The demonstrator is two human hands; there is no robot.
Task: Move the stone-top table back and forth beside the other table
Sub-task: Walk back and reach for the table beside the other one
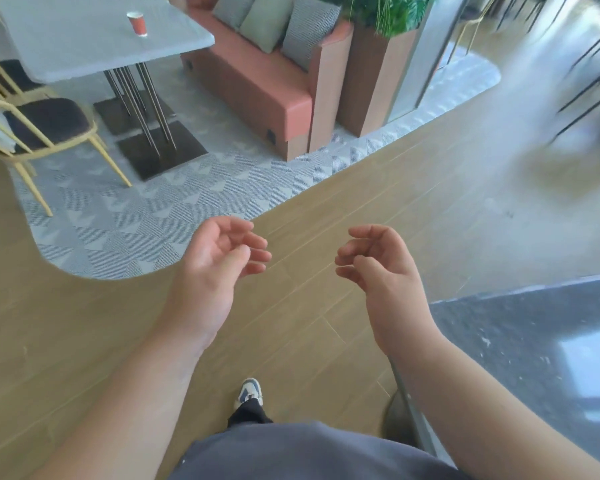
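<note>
Head view, sweeping from the left: pale stone tabletop (pixel 94 39) far off at upper left on its slim metal legs, clearly out of reach, red paper cup (pixel 138 23) standing upright on it, yellow-framed chairs (pixel 39 129) tucked beside, all parked on the grey patterned rug (pixel 125 220). Coral bench (pixel 257 81) with cushions just past it, planter (pixel 378 71) next along. Nearer now, left hand (pixel 219 261) raised over the wood floor (pixel 309 306), palm turned inward, fingers loosely curled, gripping nothing. Right hand (pixel 378 268) mirroring it, same relaxed curl, also empty, the two held apart. Looks like a ready pose, arms lifted before or between grips rather than mid-push. Dark speckled tabletop (pixel 534 341) at lower right, close by the right forearm, likely one of the two tables in play. Which of them counts as the stone-top one: hard to call from here. One sneaker (pixel 248 393) visible below on the boards.
</note>
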